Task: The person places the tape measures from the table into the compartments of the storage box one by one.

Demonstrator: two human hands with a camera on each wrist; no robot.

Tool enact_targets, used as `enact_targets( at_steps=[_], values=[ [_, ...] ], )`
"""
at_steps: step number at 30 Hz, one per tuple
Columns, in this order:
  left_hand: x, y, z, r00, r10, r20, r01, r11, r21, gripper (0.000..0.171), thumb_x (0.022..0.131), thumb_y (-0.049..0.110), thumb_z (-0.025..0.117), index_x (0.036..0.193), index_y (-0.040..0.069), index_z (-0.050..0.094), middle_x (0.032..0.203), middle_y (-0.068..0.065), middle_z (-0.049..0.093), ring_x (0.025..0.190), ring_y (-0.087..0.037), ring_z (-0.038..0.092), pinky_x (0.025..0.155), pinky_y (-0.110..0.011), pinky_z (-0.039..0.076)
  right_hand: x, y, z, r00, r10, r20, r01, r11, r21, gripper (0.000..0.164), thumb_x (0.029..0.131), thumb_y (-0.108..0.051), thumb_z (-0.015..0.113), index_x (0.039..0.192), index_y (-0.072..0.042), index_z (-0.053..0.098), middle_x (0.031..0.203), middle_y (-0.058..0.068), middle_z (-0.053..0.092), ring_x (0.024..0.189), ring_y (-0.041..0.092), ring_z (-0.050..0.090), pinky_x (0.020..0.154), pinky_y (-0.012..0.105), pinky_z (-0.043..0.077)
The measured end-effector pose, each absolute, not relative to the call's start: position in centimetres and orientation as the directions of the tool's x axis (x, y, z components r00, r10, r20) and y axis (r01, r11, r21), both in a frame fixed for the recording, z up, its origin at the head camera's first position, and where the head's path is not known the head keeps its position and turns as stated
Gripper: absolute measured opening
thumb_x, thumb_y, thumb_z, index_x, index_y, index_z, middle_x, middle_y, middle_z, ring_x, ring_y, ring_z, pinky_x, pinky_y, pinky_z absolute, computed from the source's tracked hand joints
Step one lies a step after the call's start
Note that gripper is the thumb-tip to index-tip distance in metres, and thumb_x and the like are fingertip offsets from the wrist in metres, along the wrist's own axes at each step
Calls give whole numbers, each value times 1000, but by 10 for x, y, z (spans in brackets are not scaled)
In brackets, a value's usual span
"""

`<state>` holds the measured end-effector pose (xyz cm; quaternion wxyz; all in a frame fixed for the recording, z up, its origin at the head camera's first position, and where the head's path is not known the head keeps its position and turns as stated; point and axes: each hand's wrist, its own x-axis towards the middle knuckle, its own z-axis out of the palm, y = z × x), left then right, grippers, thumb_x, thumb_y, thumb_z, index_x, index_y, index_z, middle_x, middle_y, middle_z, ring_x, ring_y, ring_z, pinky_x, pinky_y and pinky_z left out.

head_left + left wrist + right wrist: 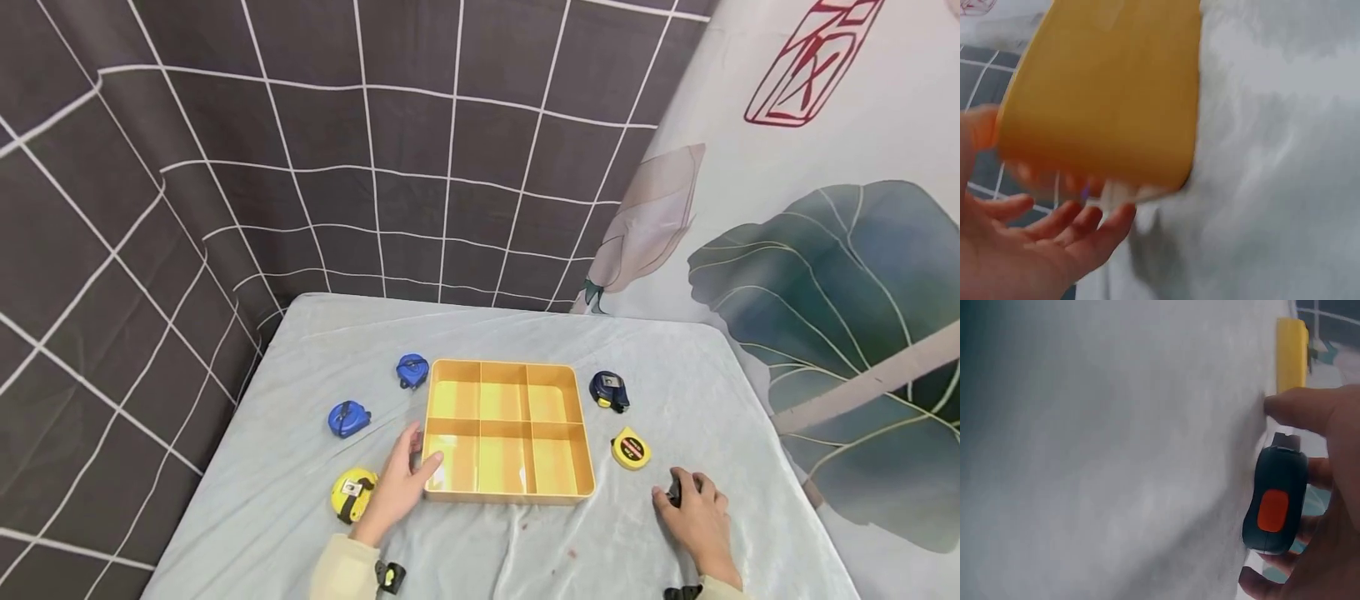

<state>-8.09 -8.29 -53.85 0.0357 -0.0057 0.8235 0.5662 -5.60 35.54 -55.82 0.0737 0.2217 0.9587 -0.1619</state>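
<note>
My left hand (401, 479) is at the left wall of a yellow box (507, 498) with several compartments. Its thumb reaches over the rim, and the other fingers are loosely bent outside the wall, looking apart from it in the left wrist view. On the right, my right hand (697, 515) is spread around a dark tape measure (1275, 500) with an orange button. The thumb stands off from it, and the fingers lie behind it; whether they touch it is unclear. Beside my left wrist lies a yellow tape measure (353, 493) with a black strap.
Two blue tape measures (348, 418) (412, 371) lie left of the box. To its right are a navy tape measure (609, 391) and a yellow one with a dark label (631, 448). A pale cloth (480, 558) covers the table; dark checked fabric (405, 125) hangs behind.
</note>
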Motion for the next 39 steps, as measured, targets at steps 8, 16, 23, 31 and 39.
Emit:
enact_targets(
  at_steps=[8,16,23,31,39],
  values=[
    [-83,-63,-549,-998,-66,22,-1,341,940,49,90,1,46,138,0,33,128,-21,44,120,-33,43,101,-47,32,-52,350,-564,-858,491,-150,507,763,-400,54,85,-20,57,130,1,37,132,34,23,114,55,23,87,64,24],
    [-78,-60,-554,-993,-107,51,13,328,945,49,89,-3,43,137,4,36,131,-18,44,123,-31,42,101,-46,33,-51,346,-564,-822,567,-58,508,683,-525,55,76,-10,64,125,6,44,127,34,31,111,53,28,88,60,30],
    [-79,-57,-552,-985,-160,62,6,328,945,49,87,-4,46,135,5,42,131,-16,47,123,-31,43,101,-45,34,-56,328,-553,-832,549,-83,502,681,-534,62,79,-23,68,128,8,47,123,32,38,112,50,34,93,59,29],
    [-79,-53,-549,-982,-182,45,-24,360,933,50,87,-6,46,136,6,43,130,-16,50,122,-30,45,99,-43,37,-61,300,-530,-891,454,30,359,743,-565,61,75,-22,72,125,6,51,115,28,47,105,44,44,87,54,32],
    [-82,-56,-545,-987,-149,56,-8,400,917,51,87,-6,46,137,3,40,135,-14,47,123,-27,45,98,-40,38,-70,265,-511,-929,320,188,139,769,-624,59,70,-18,78,120,2,55,113,26,52,97,41,47,75,49,38]
  ],
)
